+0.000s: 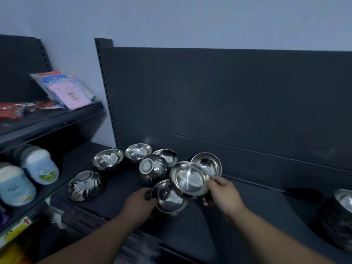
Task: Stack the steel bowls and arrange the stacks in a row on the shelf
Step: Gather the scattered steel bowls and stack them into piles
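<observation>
left hand: grip is clamped on the rim of a steel bowl, fingers curled over its left edge. that bowl sits low, open side up, right at or just above the dark shelf. can't tell if it's actually touching down

right hand: grip pinched on the right rim of a second bowl, thumb on top of the edge, other fingers underneath. this one's tilted toward the camera so you see right into it, and it overlaps the back-right rim of the left hand's bowl

loose bowls behind: one upright bowl just behind the right hand's bowl, near the back panel. one lying on its side with its foot ring facing the camera, fluted outside showing, and another bowl tucked right behind it

further left: two more upright ones next to each other, a back-row bowl and a wider-looking one at the shelf's left end

front left: an upside-down fluted bowl, well apart from the hands

far right: a stack of bowls at the frame edge, pretty dark and blurry so no idea how many

next unit over: white squat bottles on the lower shelf to the left, pink and blue packets leaning on the upper one

lighting: dim overall, bowls are the only shiny thing in there
</observation>
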A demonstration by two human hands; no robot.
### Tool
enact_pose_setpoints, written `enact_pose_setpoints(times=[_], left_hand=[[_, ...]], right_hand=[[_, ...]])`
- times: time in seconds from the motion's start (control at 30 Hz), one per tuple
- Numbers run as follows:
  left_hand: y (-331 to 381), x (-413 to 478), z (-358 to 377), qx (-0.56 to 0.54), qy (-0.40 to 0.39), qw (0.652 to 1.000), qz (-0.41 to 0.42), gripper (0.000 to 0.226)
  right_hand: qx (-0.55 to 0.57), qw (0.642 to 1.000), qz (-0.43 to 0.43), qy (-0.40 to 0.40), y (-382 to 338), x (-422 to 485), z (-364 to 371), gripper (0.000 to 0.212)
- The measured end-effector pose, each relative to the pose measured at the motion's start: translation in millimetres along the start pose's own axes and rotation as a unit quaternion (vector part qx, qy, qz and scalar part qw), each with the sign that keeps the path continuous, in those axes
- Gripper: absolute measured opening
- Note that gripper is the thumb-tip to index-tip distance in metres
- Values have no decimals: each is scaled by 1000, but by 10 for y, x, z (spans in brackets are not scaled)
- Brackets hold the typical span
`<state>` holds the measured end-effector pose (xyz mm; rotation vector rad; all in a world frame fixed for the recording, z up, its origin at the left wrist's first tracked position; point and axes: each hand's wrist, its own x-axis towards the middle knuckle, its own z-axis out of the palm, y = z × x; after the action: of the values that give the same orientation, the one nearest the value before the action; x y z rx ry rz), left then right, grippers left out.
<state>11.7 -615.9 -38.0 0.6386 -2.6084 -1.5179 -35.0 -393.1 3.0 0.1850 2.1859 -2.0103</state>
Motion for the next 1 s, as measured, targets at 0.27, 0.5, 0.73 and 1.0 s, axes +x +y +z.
enact_pose_setpoints(times=[0.27, 0.5, 0.73, 1.0], left_hand=[[71, 155, -69, 76, 99, 991, 56, 30], [177, 221, -76, 74, 17, 991, 114, 14], [125, 305, -75, 71, 51, 983, 160, 11], [183, 810, -186, 123, 110, 968, 188, 78]], right_hand=[[-92, 996, -4, -2, -2, 49, 41, 12], [-222, 974, -34, -7, 70, 95, 214, 11], [-190, 981, -3, 26, 39, 199, 214, 18], [-210, 956, 43, 200, 82, 645, 58, 45]])
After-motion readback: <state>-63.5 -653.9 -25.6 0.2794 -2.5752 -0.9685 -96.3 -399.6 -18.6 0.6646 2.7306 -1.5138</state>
